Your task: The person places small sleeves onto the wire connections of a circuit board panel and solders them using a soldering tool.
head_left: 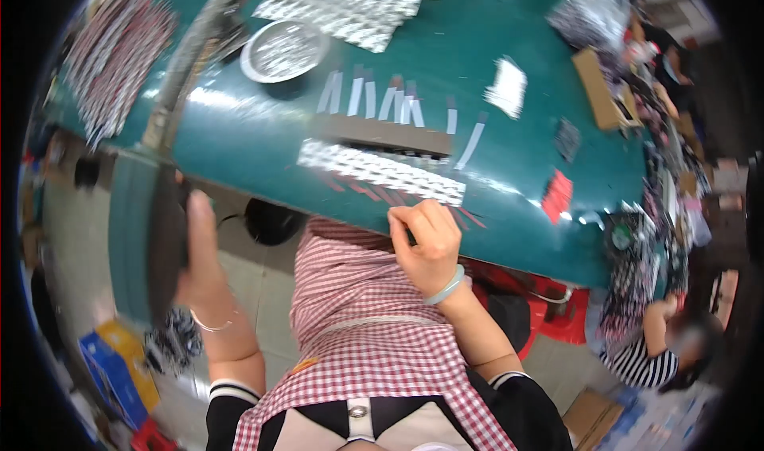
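My left hand (204,264) is out to the left past the table edge, its fingers closed on a long dark flat piece (165,252) blurred by motion. My right hand (430,240) is curled with thumb and fingertips together at the front edge of the green table; anything in its pinch is too small to make out. Just beyond it lies a white patterned strip (382,171), with thin red strips (362,190) along its near side. Behind that rests a brown bar (390,135), and several pale grey strips (387,103) stick out from its far side.
A white bowl (245,57) of small shiny pieces stands farther back, near patterned white sheets (342,9). Bundled strips (119,61) cover the far left. To the right lie a white stack (506,87), a red piece (557,195) and a cardboard box (595,93). Other people sit at right.
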Available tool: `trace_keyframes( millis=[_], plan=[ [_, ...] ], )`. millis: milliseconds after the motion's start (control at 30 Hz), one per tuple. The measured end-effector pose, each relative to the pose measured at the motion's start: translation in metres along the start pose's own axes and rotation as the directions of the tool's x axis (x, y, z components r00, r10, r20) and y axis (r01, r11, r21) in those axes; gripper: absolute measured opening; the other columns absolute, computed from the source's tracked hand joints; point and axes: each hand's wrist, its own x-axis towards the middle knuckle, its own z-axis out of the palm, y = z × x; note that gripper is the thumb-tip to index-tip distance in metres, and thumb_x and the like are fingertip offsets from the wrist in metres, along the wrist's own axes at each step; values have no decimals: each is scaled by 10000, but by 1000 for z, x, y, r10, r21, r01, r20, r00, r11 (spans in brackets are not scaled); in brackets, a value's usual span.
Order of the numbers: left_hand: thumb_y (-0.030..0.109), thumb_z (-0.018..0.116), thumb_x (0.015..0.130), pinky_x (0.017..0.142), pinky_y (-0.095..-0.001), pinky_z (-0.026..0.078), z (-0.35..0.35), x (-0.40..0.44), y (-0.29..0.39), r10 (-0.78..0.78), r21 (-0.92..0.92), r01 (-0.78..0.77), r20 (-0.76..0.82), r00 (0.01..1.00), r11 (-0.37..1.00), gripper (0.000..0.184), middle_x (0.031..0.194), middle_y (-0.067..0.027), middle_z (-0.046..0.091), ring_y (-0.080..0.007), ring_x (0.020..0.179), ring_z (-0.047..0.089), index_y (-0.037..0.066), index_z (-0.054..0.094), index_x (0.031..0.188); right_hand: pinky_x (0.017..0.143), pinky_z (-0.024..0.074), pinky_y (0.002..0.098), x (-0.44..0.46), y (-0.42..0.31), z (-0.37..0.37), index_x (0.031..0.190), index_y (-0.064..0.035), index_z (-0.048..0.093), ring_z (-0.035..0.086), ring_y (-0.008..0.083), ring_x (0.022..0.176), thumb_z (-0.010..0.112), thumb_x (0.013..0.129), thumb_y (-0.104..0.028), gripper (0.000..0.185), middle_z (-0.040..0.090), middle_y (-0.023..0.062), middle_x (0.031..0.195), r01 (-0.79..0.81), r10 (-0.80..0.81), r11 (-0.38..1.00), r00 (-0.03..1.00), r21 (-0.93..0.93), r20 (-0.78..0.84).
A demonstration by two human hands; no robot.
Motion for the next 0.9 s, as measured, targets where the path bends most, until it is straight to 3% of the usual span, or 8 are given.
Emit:
trace_keyframes(
  millis=[67, 133, 167, 300, 467, 600, 767, 900],
  plan=[
    [-60, 801, 836, 584, -239, 434, 27, 15, -16, -27, 112, 15, 102, 994, 994, 386, 913, -72, 696, -88, 628, 562, -94, 699, 1207, 649, 460, 399, -5, 21, -34, 893, -60, 680, 608, 283, 716, 776, 809, 13, 147, 583, 87, 776, -47, 46, 999, 996, -13, -82],
    [-30, 798, 845, 562, -264, 454, 38, 36, -45, -425, -76, 469, 314, 849, 880, 228, 880, -92, 727, -123, 610, 615, -73, 748, 1064, 640, 480, 414, -6, 44, -64, 867, -47, 682, 620, 304, 712, 767, 818, 19, 119, 603, 105, 781, -119, 117, 993, 982, -7, -146],
    [-42, 795, 817, 498, -271, 385, 41, 29, -53, -386, -210, 421, 187, 903, 883, 215, 845, -77, 687, -101, 567, 539, -82, 732, 1018, 632, 489, 422, -4, 58, -74, 853, -38, 682, 620, 312, 705, 758, 831, 19, 98, 613, 116, 781, -150, 134, 987, 971, -65, -197],
    [-83, 737, 839, 499, -255, 399, 17, 15, -24, -395, -291, 396, 66, 916, 871, 304, 1021, -144, 726, -114, 586, 554, -94, 677, 1136, 687, 500, 418, 15, 126, -128, 876, -72, 706, 638, 297, 803, 771, 839, -11, 96, 624, 102, 867, -249, 185, 919, 957, -305, -225],
    [-108, 662, 865, 514, -251, 412, 12, -16, 13, -358, -380, 335, 10, 934, 863, 298, 1096, -193, 702, -122, 584, 507, -109, 651, 1162, 771, 515, 412, 70, 194, -106, 877, -71, 713, 632, 274, 927, 766, 820, -33, 87, 644, 78, 937, -1, -49, 888, 994, -460, -98],
    [-135, 635, 871, 519, -235, 419, 17, -58, 31, -356, -496, 338, 61, 933, 800, 450, 1203, -217, 672, -112, 596, 503, -86, 560, 1312, 816, 510, 392, 102, 235, -78, 868, -78, 716, 618, 260, 992, 741, 811, -56, 66, 655, 60, 972, 104, -143, 815, 989, -571, -24],
    [-165, 630, 875, 521, -237, 430, 19, -78, 40, -425, -411, 445, 143, 894, 796, 504, 1231, -245, 676, -110, 646, 542, -63, 548, 1362, 797, 502, 407, 115, 257, -68, 809, -81, 679, 609, 275, 952, 651, 828, -57, 42, 647, 74, 929, 139, -145, 745, 988, -652, 45],
    [-161, 652, 848, 514, -247, 428, 19, -77, 56, -412, -377, 437, 150, 899, 817, 561, 1200, -227, 695, -115, 636, 540, -70, 546, 1391, 793, 500, 425, 116, 257, -67, 817, -100, 659, 617, 285, 941, 639, 829, -65, 41, 644, 74, 893, 123, -103, 727, 992, -675, 69]
  ],
)
